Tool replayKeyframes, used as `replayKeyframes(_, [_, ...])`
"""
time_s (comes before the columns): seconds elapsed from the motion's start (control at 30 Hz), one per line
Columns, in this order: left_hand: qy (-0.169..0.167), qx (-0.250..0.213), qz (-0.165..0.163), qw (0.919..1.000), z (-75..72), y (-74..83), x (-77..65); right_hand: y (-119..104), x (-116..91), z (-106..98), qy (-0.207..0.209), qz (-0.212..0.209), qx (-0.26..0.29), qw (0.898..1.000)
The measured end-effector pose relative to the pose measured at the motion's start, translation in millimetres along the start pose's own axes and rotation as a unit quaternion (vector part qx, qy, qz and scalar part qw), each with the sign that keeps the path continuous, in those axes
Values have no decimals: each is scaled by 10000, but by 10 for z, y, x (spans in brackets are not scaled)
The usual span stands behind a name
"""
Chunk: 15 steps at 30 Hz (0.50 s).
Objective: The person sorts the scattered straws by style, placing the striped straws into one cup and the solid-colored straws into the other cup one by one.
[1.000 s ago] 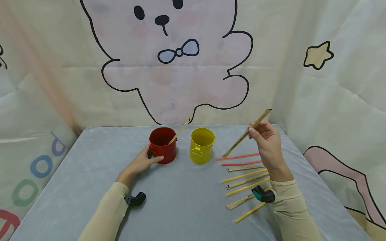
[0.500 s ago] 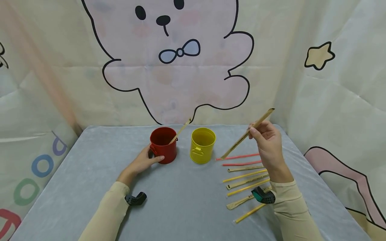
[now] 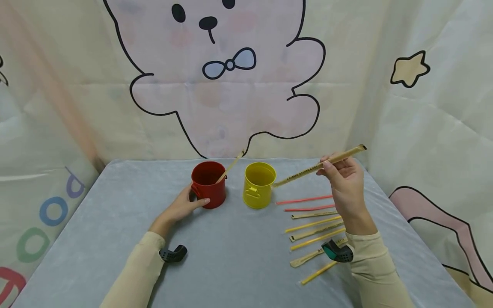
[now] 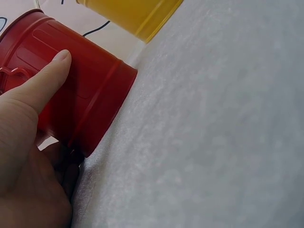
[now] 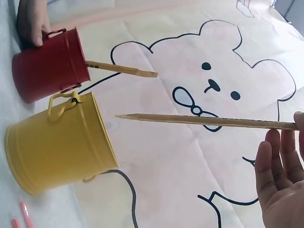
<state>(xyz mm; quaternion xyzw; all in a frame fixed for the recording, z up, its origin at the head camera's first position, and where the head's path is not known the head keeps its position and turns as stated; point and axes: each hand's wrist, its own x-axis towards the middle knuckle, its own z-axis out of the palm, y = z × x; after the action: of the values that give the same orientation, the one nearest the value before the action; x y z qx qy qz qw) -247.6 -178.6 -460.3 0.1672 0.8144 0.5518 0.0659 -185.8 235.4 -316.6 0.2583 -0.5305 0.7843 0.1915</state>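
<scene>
My left hand (image 3: 184, 207) grips the small red bucket (image 3: 215, 198) low on its side, the thumb (image 4: 50, 78) lying across the front wall. A brown paper-wrapped straw (image 3: 231, 166) leans out of that bucket's right side. Just to the right stands a yellow bucket (image 3: 252, 197), apart from the red one. My right hand (image 3: 344, 184) pinches another brown paper-wrapped straw (image 3: 304, 172), printed with dark text, between thumb and fingers. It slants in the air, its lower left end close to the yellow bucket's right side in the head view. In the right wrist view that tip (image 5: 124, 116) shows apart from the rim.
Below the right hand lie two pink straws (image 3: 308, 209), several yellow straws (image 3: 317, 236) and more brown paper-wrapped straws (image 3: 308, 259) in a column. Light blue cloth (image 3: 239, 265) covers the table. A printed curtain (image 3: 215, 102) hangs behind its far edge.
The straw in my right hand has tipped flatter; its lower end has swung left and up toward the yellow bucket, its upper end to the right. My left hand stays on the red bucket.
</scene>
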Motion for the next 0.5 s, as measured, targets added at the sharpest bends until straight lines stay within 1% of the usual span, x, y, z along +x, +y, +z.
replayKeyframes(0.07, [-24, 52, 44, 10000, -21, 4, 11, -22, 3, 20, -16, -46, 295, 9996])
replayKeyframes(0.17, [-20, 30, 30, 10000, -46, 14, 22, -49, 16, 49, -58, -70, 456, 9989])
replayKeyframes(0.37, [-50, 26, 10, 10000, -42, 24, 12, -61, 24, 106, -109, -13, 508, 9987])
replayKeyframes(0.5, [-74, 6, 19, 10000, -17, 16, 1, -53, 33, 177, 61, 127, 438, 9989])
